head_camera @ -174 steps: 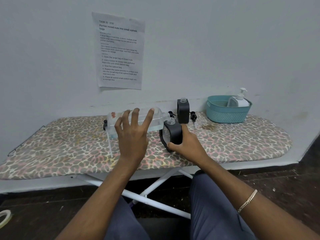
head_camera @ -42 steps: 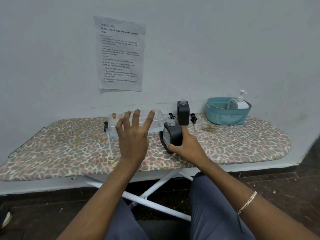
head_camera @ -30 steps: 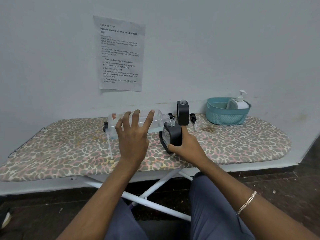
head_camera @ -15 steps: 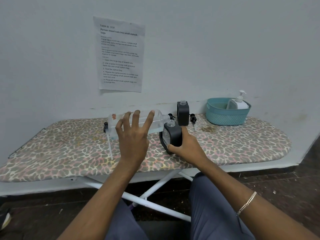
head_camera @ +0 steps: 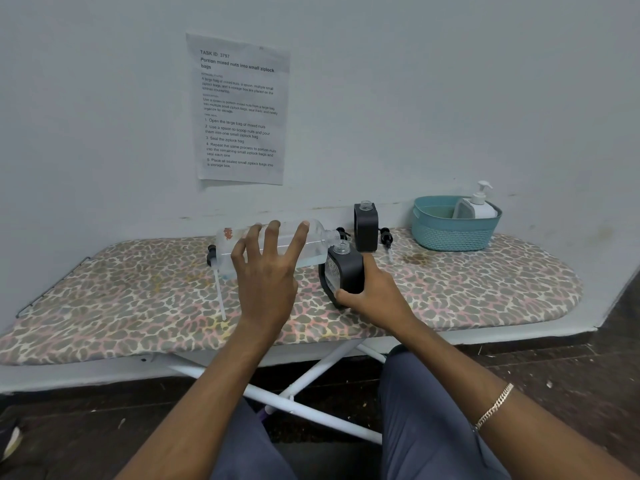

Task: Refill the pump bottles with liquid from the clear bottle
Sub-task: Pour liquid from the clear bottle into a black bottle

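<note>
At frame centre the left hand grips the nearly level clear bottle, its mouth at the open neck of the black pump bottle that the right hand clasps on the ironing board.

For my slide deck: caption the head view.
Left hand tips the clear bottle into a black pump bottle gripped by the right hand.

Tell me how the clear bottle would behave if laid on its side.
The clear bottle, round-bodied and held level by the left hand, would probably roll. Its liquid pools along the lower side, so the weight likely shifts as it tilts. Its neck looks uncapped, so it would likely spill onto the ironing board.
</note>
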